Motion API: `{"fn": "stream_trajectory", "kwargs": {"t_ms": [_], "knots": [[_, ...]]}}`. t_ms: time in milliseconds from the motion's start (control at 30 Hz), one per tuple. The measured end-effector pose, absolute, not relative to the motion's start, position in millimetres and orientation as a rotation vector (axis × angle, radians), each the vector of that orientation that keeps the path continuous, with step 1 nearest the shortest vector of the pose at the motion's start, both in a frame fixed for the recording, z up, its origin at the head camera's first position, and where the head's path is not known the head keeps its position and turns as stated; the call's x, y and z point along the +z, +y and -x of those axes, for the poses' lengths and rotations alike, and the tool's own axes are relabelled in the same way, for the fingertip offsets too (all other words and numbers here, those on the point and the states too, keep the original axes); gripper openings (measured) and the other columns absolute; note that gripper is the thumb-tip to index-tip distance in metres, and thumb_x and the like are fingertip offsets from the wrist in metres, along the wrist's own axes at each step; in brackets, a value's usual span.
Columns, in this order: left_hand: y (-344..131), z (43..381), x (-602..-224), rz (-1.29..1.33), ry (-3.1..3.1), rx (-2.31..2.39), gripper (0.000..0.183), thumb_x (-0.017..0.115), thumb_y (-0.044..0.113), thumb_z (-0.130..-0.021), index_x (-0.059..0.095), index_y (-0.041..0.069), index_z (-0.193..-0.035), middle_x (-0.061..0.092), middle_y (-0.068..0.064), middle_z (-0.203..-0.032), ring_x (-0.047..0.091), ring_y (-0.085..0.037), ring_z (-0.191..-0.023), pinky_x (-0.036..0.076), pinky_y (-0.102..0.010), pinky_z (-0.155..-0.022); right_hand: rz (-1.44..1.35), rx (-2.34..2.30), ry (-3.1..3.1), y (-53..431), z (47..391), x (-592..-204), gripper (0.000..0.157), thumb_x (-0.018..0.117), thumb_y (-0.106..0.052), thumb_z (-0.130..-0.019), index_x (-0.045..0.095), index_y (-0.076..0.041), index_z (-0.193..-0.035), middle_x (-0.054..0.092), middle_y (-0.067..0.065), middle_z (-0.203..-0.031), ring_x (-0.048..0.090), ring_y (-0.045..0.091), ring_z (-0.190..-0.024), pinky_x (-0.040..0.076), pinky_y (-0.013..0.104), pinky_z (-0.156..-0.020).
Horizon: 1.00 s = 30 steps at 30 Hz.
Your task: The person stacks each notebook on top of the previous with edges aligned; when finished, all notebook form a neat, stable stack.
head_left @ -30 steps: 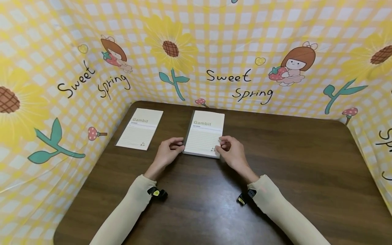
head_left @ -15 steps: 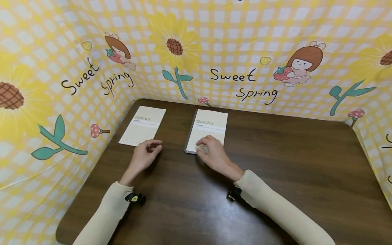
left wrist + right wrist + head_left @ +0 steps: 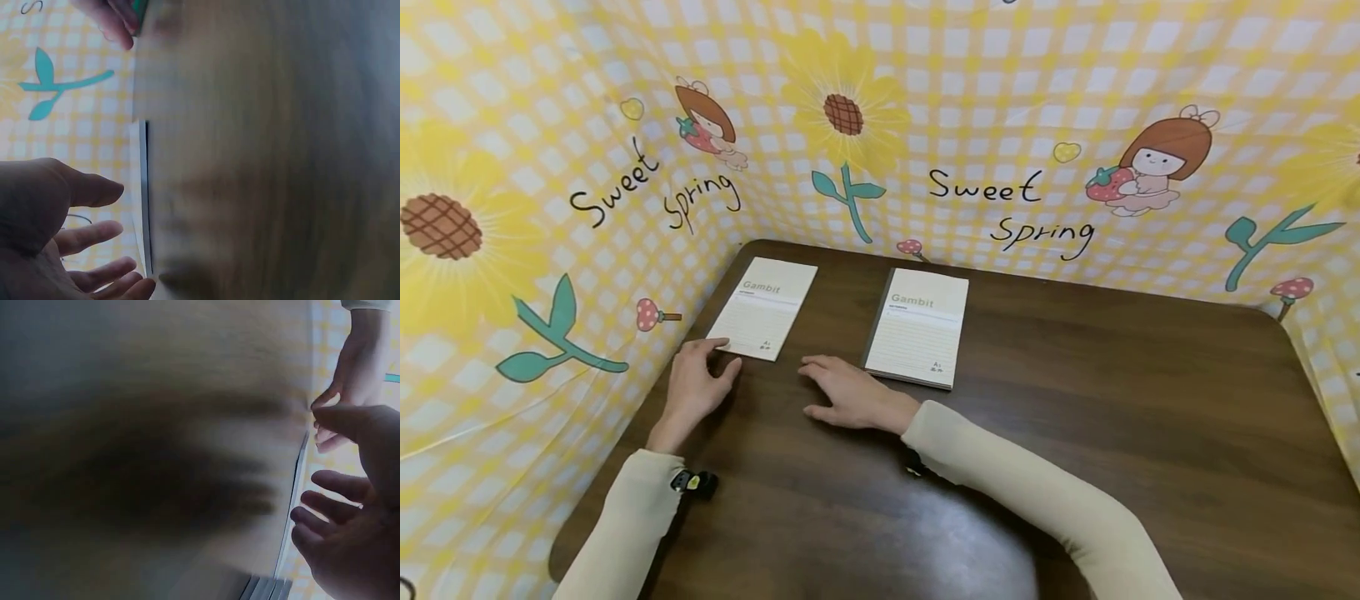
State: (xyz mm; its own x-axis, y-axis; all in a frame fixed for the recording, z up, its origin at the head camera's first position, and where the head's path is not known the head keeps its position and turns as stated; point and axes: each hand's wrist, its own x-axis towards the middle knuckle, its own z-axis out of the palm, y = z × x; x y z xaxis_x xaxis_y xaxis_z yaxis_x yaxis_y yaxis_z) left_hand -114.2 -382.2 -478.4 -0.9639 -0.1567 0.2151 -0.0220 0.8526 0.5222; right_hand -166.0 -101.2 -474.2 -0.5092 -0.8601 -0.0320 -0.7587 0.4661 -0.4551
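1. so, the left hand [image 3: 694,385] lies on the dark table [image 3: 1075,433] with its fingers loose and apart, holding nothing; its fingertips sit at the near left corner of the thin single notebook [image 3: 763,307], touching or just short of it, which i cannot tell.
2. the right hand [image 3: 850,398] is reaching across towards that same notebook, fingers straight and spread, palm down on the wood, empty; it rests between the two piles, apart from both.
3. the thicker stack of notebooks [image 3: 919,327] lies squared up just beside the right forearm, with nobody touching it, so that pile looks finished with.
4. judging by this, the thin notebook near the patterned backdrop [image 3: 1000,100] is untouched work: it lies flat, not yet lifted or gripped.
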Motion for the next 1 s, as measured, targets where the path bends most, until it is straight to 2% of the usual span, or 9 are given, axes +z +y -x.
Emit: {"fn": "stream_trajectory", "kwargs": {"t_ms": [133, 200, 300, 400, 500, 767, 900, 1000], "knots": [[-390, 117, -477, -0.128, -2.894, -0.738, 0.057, 0.072, 0.02, -0.098, 0.054, -0.009, -0.144, 0.038, -0.043, -0.153, 0.038, -0.063, -0.139, 0.033, -0.075, -0.111, 1.424, -0.507, 2.363, -120, 170, -473, 0.08, 0.058, -0.048, -0.105, 0.026, -0.007, -0.166, 0.016, 0.009, -0.177, 0.019, 0.027, -0.164, 0.024, 0.037, -0.133], [-392, 120, -478, -0.101, -2.991, -0.719, 0.065, 0.069, 0.026, -0.101, 0.046, -0.008, -0.152, 0.026, -0.042, -0.162, 0.028, -0.063, -0.147, 0.028, -0.076, -0.116, 1.435, -0.491, 2.331, -127, 173, -474, 0.084, 0.057, -0.051, -0.105, 0.02, -0.007, -0.167, 0.01, 0.008, -0.178, 0.013, 0.027, -0.165, 0.02, 0.037, -0.134], [-390, 125, -481, -0.053, -3.134, -0.7, 0.074, 0.062, 0.038, -0.105, 0.035, -0.004, -0.16, 0.013, -0.037, -0.168, 0.015, -0.062, -0.154, 0.022, -0.074, -0.121, 1.442, -0.441, 2.329, -133, 177, -477, 0.087, 0.054, -0.054, -0.106, 0.015, -0.007, -0.168, 0.005, 0.008, -0.178, 0.008, 0.025, -0.166, 0.017, 0.037, -0.134], [-388, 126, -483, -0.01, -3.211, -0.658, 0.079, 0.057, 0.046, -0.106, 0.029, -0.001, -0.163, 0.011, -0.035, -0.17, 0.011, -0.06, -0.155, 0.02, -0.073, -0.122, 1.433, -0.389, 2.353, -137, 180, -480, 0.087, 0.05, -0.056, -0.107, 0.013, -0.007, -0.168, 0.004, 0.008, -0.178, 0.007, 0.023, -0.166, 0.015, 0.038, -0.135], [-388, 126, -482, 0.001, -3.223, -0.6, 0.079, 0.056, 0.048, -0.106, 0.029, 0.001, -0.163, 0.012, -0.034, -0.17, 0.013, -0.058, -0.156, 0.021, -0.072, -0.122, 1.431, -0.368, 2.384, -141, 181, -481, 0.084, 0.048, -0.056, -0.107, 0.016, -0.007, -0.168, 0.008, 0.008, -0.178, 0.01, 0.022, -0.165, 0.017, 0.039, -0.134], [-382, 112, -475, 0.141, -3.18, -0.401, 0.069, 0.062, 0.039, -0.105, 0.04, 0.0, -0.158, 0.027, -0.041, -0.163, 0.033, -0.062, -0.146, 0.034, -0.072, -0.117, 1.408, -0.357, 2.415, -138, 179, -476, 0.081, 0.047, -0.056, -0.108, 0.016, -0.011, -0.169, 0.017, 0.007, -0.176, 0.019, 0.021, -0.164, 0.024, 0.039, -0.133], [-373, 95, -472, 0.156, -3.203, -0.347, 0.069, 0.063, 0.037, -0.105, 0.039, 0.002, -0.159, 0.028, -0.039, -0.163, 0.033, -0.061, -0.147, 0.035, -0.07, -0.117, 1.424, -0.34, 2.428, -131, 172, -476, 0.079, 0.045, -0.055, -0.108, 0.017, -0.013, -0.169, 0.02, 0.007, -0.176, 0.022, 0.022, -0.163, 0.029, 0.037, -0.131], [-363, 83, -472, 0.15, -3.218, -0.331, 0.069, 0.062, 0.038, -0.105, 0.038, 0.003, -0.16, 0.028, -0.038, -0.163, 0.031, -0.061, -0.148, 0.036, -0.07, -0.117, 1.45, -0.239, 2.461, -125, 164, -479, 0.077, 0.038, -0.058, -0.109, 0.019, -0.013, -0.168, 0.017, 0.005, -0.176, 0.02, 0.022, -0.163, 0.027, 0.035, -0.131]]}}
